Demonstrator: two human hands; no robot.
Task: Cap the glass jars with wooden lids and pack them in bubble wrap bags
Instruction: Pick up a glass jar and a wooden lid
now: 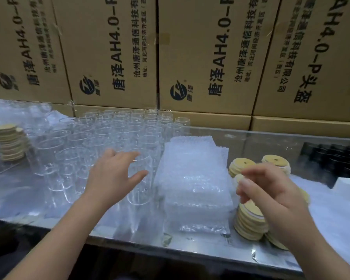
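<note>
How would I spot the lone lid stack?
Below the cardboard boxes stands a crowd of glass jars. At its far left is a tall stack of wooden lids; the other stacks lie right of the bubble wrap bags.

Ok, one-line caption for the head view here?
Packing bench: left hand spread open over the jars, right hand above the lid stacks, bubble wrap bags piled between.

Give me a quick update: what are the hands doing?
Left hand open, over the jars. Right hand curled above the lids, grip blurred. Bags stacked between them. Nothing blocking.
</note>
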